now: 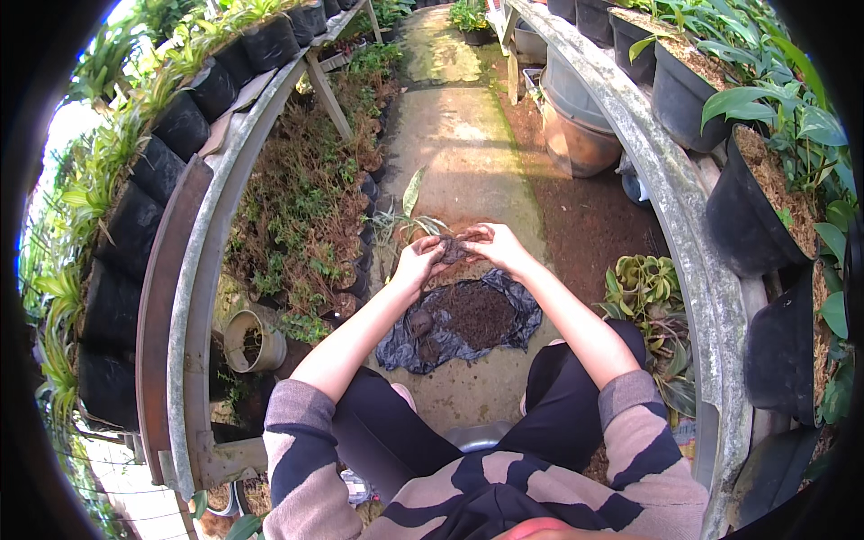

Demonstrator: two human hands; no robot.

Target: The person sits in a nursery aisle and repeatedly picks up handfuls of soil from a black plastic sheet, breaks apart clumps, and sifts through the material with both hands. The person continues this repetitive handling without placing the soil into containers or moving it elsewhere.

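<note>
Between both hands is a dark clump of soil [453, 250], held above a black plastic sheet [398, 347]. My left hand [421, 260] grips the clump's left side, its fingers smeared with soil. On the other side, the soiled fingers of my right hand [491, 248] pinch the clump. Loose dark soil [480, 316] is heaped on the sheet, with a round soil ball [421, 323] and another lump [429, 350] at its left. Just beyond my hands stands a leafy plant [412, 196]; its base is partly hidden by them.
Raised benches with black pots [759, 202] curve along both sides. Low potted seedlings [304, 202] line the path's left edge. A whitish pot [255, 343] lies at lower left, a variegated plant [644, 287] at right. Large tubs [579, 128] stand farther up the concrete path [462, 135].
</note>
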